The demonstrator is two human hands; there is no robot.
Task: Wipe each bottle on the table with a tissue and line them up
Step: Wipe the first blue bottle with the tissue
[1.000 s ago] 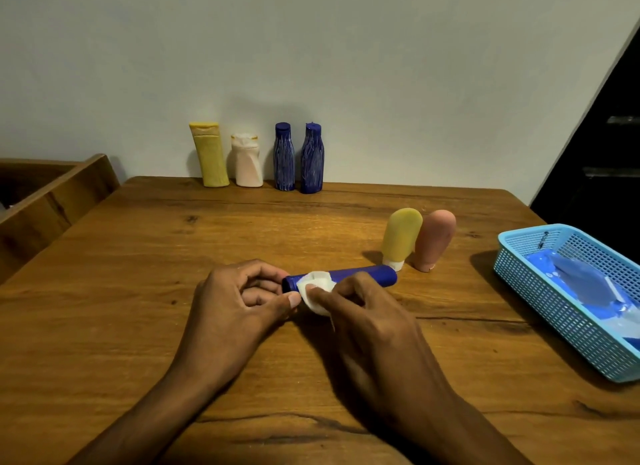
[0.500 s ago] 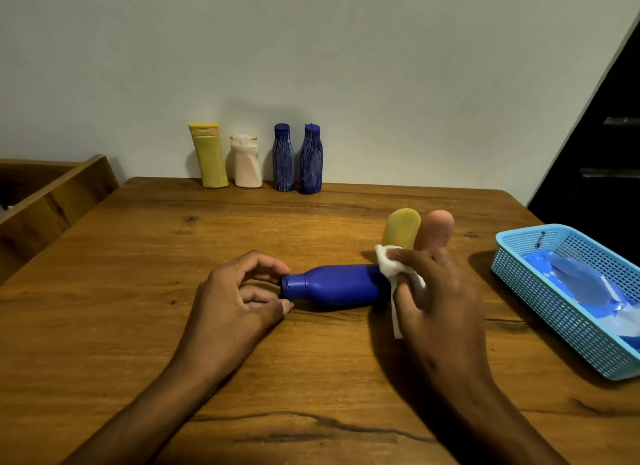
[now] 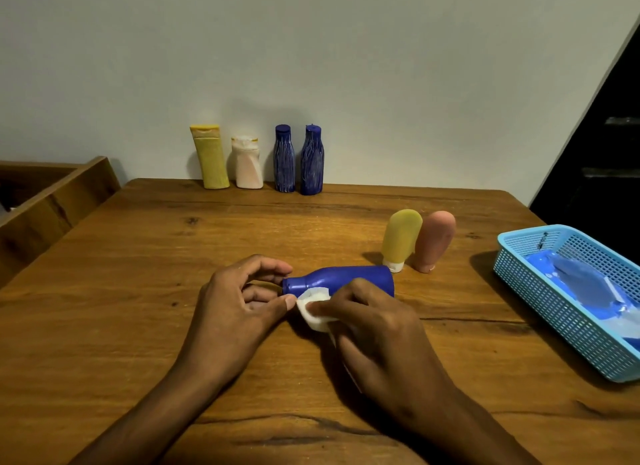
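A blue bottle (image 3: 349,276) lies on its side mid-table, cap end to the left. My left hand (image 3: 239,301) pinches that cap end with thumb and fingers. My right hand (image 3: 374,322) presses a folded white tissue (image 3: 313,308) against the bottle's neck and covers its near side. Along the wall stand a yellow bottle (image 3: 209,158), a white bottle (image 3: 247,163) and two dark blue bottles (image 3: 284,159) (image 3: 311,161) in a row. A yellow tube (image 3: 401,239) and a pink tube (image 3: 434,241) stand cap-down to the right of the lying bottle.
A light blue mesh basket (image 3: 554,312) holding a blue tissue pack (image 3: 585,284) sits at the table's right edge. A wooden chair back or bench (image 3: 45,201) adjoins the table's left side. The wall runs close behind the row of bottles.
My right hand with the tissue slid left along the bottle, from its base end back to the neck. My left hand stayed on the cap end.
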